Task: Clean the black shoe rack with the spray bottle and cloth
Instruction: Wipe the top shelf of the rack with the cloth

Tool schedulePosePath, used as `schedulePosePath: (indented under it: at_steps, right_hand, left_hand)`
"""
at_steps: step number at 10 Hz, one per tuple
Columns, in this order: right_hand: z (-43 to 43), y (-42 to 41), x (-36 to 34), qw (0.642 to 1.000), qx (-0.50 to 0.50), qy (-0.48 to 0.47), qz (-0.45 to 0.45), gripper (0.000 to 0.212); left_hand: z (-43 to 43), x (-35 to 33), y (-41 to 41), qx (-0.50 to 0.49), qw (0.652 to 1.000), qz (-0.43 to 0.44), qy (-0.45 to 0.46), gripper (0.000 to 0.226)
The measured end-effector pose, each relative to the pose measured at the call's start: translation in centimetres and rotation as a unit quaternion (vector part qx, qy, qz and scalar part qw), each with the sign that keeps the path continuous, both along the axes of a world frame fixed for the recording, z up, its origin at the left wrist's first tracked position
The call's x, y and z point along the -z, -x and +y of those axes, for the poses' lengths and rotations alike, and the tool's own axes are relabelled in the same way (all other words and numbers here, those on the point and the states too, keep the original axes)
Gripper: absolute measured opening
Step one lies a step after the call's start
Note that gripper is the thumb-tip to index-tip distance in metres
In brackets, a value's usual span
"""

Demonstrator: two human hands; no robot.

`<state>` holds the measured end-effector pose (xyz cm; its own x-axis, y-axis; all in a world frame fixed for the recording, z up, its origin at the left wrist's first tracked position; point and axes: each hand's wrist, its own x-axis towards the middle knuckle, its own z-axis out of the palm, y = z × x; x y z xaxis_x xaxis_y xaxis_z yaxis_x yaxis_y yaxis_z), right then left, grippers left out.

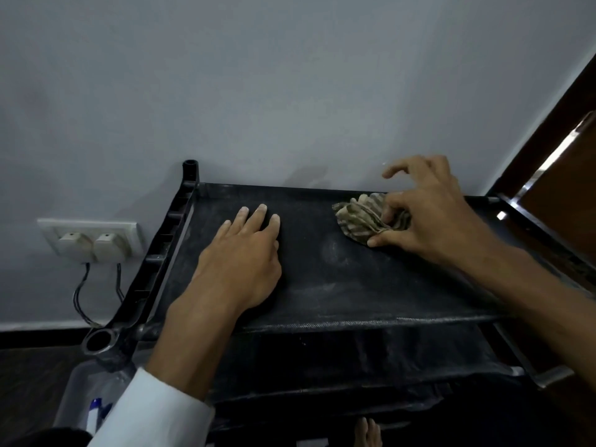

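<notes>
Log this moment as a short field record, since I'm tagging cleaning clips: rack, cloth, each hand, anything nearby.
rack: black shoe rack, top shelf dusty with pale smears
cloth: striped, bunched, lying on the top shelf toward its back right
left hand: flat on the shelf, fingers straight, holds nothing
right hand: grips the cloth
nearby: wall socket with two plugs, left of the rack

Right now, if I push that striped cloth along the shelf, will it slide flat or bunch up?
Probably bunches: the striped cloth lies in soft folds, pinched by the right hand. Likely light, dragging on the dusty shelf.
</notes>
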<state>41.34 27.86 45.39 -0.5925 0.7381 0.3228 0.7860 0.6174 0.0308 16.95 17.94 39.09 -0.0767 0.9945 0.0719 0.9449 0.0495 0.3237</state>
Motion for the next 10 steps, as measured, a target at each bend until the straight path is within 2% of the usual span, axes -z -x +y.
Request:
schedulePosePath:
  at_steps: [1, 2, 3, 4, 5, 6, 7, 8, 9, 10]
  right_hand:
    - [0.1, 0.1, -0.2, 0.996, -0.039, 0.077, -0.016, 0.038]
    - [0.5, -0.3, 0.2, 0.995, -0.045, 0.088, 0.029, 0.039]
    - [0.7, -0.7, 0.0, 0.985, -0.017, 0.126, 0.115, 0.054]
    - [1.0, -0.9, -0.3, 0.967, 0.026, 0.219, 0.126, 0.085]
    - [0.8, -1.0, -0.8, 0.945, 0.037, 0.298, 0.133, 0.059]
    - [0.6, -0.7, -0.7, 0.965, 0.029, 0.248, 0.076, 0.044]
    - [0.2, -0.2, -0.5, 0.979, 0.036, 0.202, 0.008, 0.045]
    - [0.7, 0.0, -0.8, 0.989, 0.063, 0.129, 0.040, 0.045]
    - [1.3, 0.0, -1.2, 0.994, 0.066, -0.022, 0.083, 0.041]
    - [1.4, 0.4, -0.6, 0.992, 0.076, -0.097, -0.012, 0.045]
  left_hand:
    - [0.0, 0.0, 0.0, 0.000, 1.000, -0.004, 0.000, 0.053]
    - [0.0, 0.1, 0.0, 0.000, 1.000, -0.002, -0.002, 0.053]
    - [-0.1, 0.1, 0.0, 0.001, 1.000, -0.002, -0.005, 0.053]
    - [-0.1, 0.0, 0.0, 0.002, 1.000, 0.002, -0.003, 0.053]
    - [-0.1, 0.0, -0.1, 0.001, 1.000, 0.003, -0.002, 0.053]
    - [-0.1, 0.0, -0.1, 0.001, 1.000, 0.006, -0.003, 0.053]
    - [-0.1, 0.1, -0.1, 0.002, 1.000, 0.006, -0.003, 0.053]
    - [-0.2, 0.0, -0.1, 0.002, 1.000, 0.005, -0.004, 0.053]
    - [-0.2, 0.0, -0.1, 0.002, 1.000, 0.006, -0.001, 0.053]
    - [-0.2, -0.1, -0.1, 0.004, 1.000, 0.006, 0.004, 0.053]
